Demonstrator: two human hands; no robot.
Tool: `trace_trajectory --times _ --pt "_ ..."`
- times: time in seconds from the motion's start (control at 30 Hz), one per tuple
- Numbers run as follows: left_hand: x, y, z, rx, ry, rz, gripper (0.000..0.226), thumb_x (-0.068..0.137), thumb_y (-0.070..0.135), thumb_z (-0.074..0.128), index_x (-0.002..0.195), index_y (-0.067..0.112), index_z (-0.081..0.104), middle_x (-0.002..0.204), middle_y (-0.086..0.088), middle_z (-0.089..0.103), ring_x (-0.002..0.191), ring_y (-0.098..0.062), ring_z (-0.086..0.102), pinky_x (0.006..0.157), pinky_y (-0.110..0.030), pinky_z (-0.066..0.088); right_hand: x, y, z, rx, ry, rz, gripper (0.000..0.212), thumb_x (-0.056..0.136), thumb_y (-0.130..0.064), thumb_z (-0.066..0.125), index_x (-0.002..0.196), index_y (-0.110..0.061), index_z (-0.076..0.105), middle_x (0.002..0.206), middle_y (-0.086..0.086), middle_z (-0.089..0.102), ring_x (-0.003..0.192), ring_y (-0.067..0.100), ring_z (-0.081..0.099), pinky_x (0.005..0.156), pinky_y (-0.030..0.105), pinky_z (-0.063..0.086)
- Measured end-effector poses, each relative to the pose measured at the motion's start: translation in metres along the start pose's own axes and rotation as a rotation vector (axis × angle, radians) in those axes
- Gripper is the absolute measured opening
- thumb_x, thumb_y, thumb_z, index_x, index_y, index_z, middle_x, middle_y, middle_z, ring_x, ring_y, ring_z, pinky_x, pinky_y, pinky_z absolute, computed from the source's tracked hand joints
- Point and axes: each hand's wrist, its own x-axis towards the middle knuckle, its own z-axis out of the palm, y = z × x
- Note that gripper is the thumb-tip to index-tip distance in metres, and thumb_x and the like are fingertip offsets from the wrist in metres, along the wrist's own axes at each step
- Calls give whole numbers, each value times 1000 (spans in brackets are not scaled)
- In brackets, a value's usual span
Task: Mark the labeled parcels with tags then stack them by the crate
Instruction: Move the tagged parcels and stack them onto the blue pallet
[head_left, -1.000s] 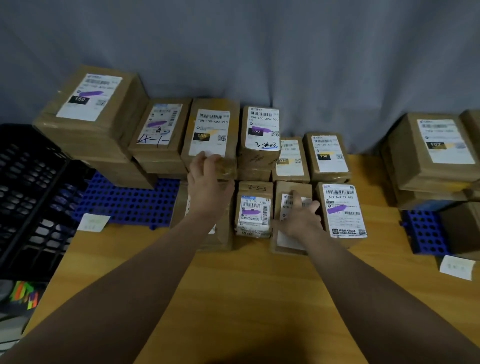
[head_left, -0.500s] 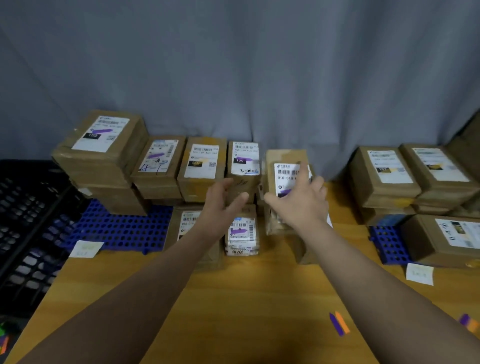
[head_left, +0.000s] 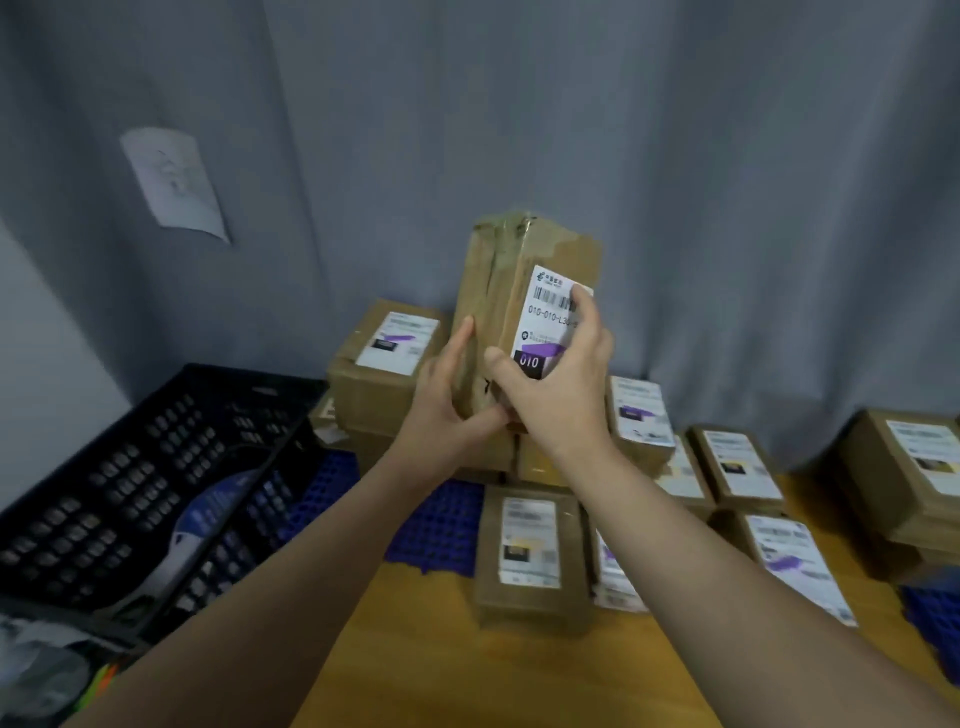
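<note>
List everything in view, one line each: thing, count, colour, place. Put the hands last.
held parcel: one, brown cardboard with a white label marked 010 and a purple tag, raised upright at centre.
other parcels: at least eight, brown with white labels, some stacked, across the table's back and right.
crate: one, black, left of the table.
grid mats: two seen, blue, one under the back-left stack, one at the right edge.
table: one, yellowish wood, foreground.
curtain: one, grey, behind everything.
paper sheet: one, white, on the curtain at upper left.
left hand: holds the held parcel's left side and bottom.
right hand: grips its labelled face.
</note>
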Motion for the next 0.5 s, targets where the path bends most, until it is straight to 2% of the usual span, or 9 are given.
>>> trace_trajectory --times 0.07,0.17,0.23,0.27,0.3,0.33,0.37,0.43,0.5 --pt "1 -9 -46 100 131 19 84 83 28 71 148 42 18 140 3 25 124 0 33 103 -18 30 1 -18 40 42 -109 -35 93 75 -43 75 147 -29 18 135 -4 27 127 12 36 103 26 34" --pt "9 -29 -118 124 278 -4 82 83 26 73 147 37 23 129 2 27 107 13 37 82 5 33 1 -37 101 4 -266 -133 81 83 -39 69 147 -27 22 141 -3 26 131 13 33 109 32 34" --pt "17 -47 -166 111 324 -27 81 79 32 76 145 38 29 133 2 31 114 8 41 92 -1 37 3 -40 136 -122 -304 -228 73 84 -38 66 145 -25 27 143 -1 27 134 16 29 111 36 29" --pt "21 -58 -192 97 322 -38 80 76 39 76 143 41 33 137 1 36 120 -2 45 102 -17 41 5 -40 158 -209 -301 -258 68 85 -37 64 143 -25 31 144 1 28 135 18 27 112 37 27" --pt "25 -66 -204 70 322 -56 78 74 42 76 141 42 36 139 0 42 124 -12 48 105 -33 44 8 -36 165 -316 -294 -277 63 86 -37 62 141 -25 35 145 3 29 135 21 26 112 39 26" --pt "27 -75 -216 13 328 -79 73 77 38 75 140 40 38 138 0 47 123 -16 52 102 -41 47 11 -32 175 -436 -299 -278 58 88 -36 59 140 -25 38 146 5 30 137 23 25 113 41 22" --pt "29 -84 -227 -61 336 -103 66 82 29 73 139 34 40 135 1 51 119 -15 55 97 -39 50 14 -28 187 -555 -313 -263 54 90 -36 56 140 -24 40 148 6 29 138 25 22 115 42 18" --pt "34 -97 -241 -193 338 -175 56 89 18 65 139 26 40 127 5 55 106 -6 59 82 -22 55 17 -16 202 -767 -350 -209 50 92 -37 51 139 -26 41 151 6 27 141 26 16 116 46 6" --pt "43 -115 -250 -265 322 -290 51 92 22 61 138 25 39 124 4 54 101 -2 58 78 -19 53 18 -4 209 -893 -376 -172 48 93 -40 50 139 -29 42 153 5 27 143 28 12 115 52 -1"
